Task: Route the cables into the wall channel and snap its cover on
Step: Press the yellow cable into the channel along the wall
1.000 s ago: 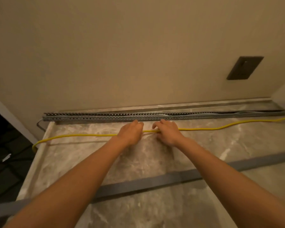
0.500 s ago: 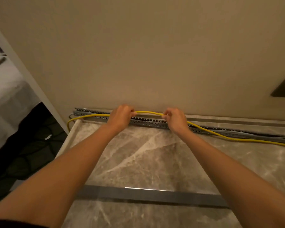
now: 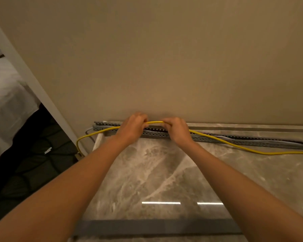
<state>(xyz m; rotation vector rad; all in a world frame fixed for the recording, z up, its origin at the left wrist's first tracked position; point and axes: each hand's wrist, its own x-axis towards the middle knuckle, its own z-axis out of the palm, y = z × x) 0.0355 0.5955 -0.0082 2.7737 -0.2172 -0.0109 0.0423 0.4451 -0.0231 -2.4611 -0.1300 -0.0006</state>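
Gripping the yellow cable [image 3: 155,122] with both hands, side by side, at the foot of the wall [image 3: 164,67]. Left hand [image 3: 132,127] has its fingers [image 3: 142,119] curled over and clamped on the cable; right hand [image 3: 177,130] does the same just beside it. A short arc of cable shows between them. That held stretch sits just above the open grey slotted channel [image 3: 156,134], which runs along the wall's base at the back edge of the marble tabletop [image 3: 164,172]; cannot tell if the cable touches the channel slots there.

Left of the hands the cable crosses the channel's end, loops off the tabletop edge and hangs down. Right of the hands it slopes off the channel front and lies on the marble, running out of view.

Thin pale and dark cables [image 3: 269,138] lie inside the channel on the right. A grey wire [image 3: 88,131] sticks out at the channel's left end.

The grey cover strip [image 3: 156,227] lies flat on the tabletop near the person, well apart from the channel, under both forearms. White bedding [image 3: 5,102] far left.
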